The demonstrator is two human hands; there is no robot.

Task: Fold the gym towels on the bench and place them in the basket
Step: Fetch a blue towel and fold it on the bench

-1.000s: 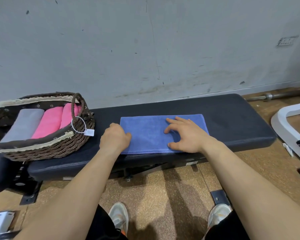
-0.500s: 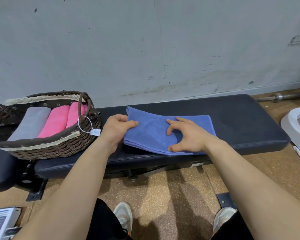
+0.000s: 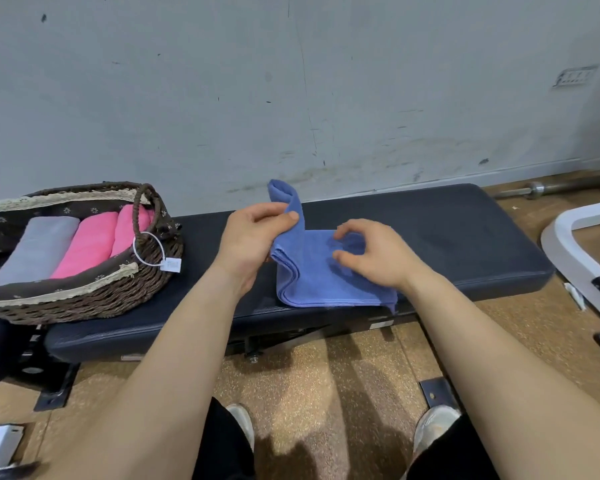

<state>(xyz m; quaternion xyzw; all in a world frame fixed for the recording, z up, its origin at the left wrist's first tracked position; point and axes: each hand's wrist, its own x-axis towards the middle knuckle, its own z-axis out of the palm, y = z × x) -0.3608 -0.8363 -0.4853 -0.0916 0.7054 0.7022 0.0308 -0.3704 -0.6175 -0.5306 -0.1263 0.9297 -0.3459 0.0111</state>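
Pinching the blue towel [image 3: 323,271] in our left hand [image 3: 253,237], we raise its left end off the bench [image 3: 465,237]; right hand [image 3: 371,252], fingers curled, presses the rest at the front edge. Basket [image 3: 94,296] sits at the left end.

L hand [image 3: 253,237] now pinches blue towel [image 3: 323,275] left end, lifted off bench [image 3: 447,237] & swung up/right vs flat 1 s ago. R hand [image 3: 371,254] fingers curled, no longer flat.

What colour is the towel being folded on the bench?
Blue; the towel shows best in the head view.
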